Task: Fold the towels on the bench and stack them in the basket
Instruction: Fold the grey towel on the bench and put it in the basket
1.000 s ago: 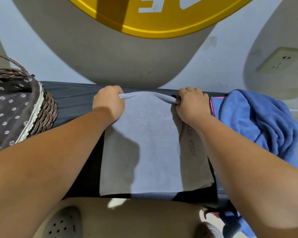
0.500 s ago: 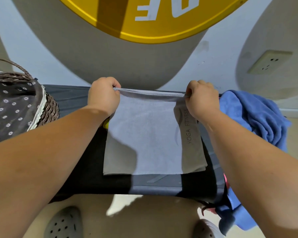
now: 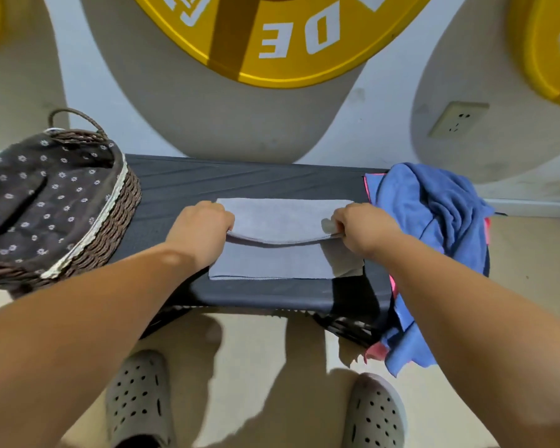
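Note:
A grey towel (image 3: 282, 218) lies on the dark bench (image 3: 240, 179), its far part doubled over toward me so a folded edge sags across the middle. My left hand (image 3: 204, 227) pinches the left end of that edge. My right hand (image 3: 362, 226) pinches the right end. A lower layer of the towel shows below the edge, down to the bench's front. A crumpled blue towel with pink trim (image 3: 434, 215) is heaped on the bench's right end and hangs over it. A brown wicker basket (image 3: 117, 215) with a dotted dark liner stands on the left.
The wall behind carries a large yellow disc (image 3: 288, 37) and a socket (image 3: 458, 119). My two perforated grey shoes (image 3: 136, 399) stand on the beige floor in front of the bench. Bare bench surface lies between basket and grey towel.
Both hands have drawn the towel's gripped far edge toward me and down, laying it over the lower half. My head has pulled back, showing the floor and shoes.

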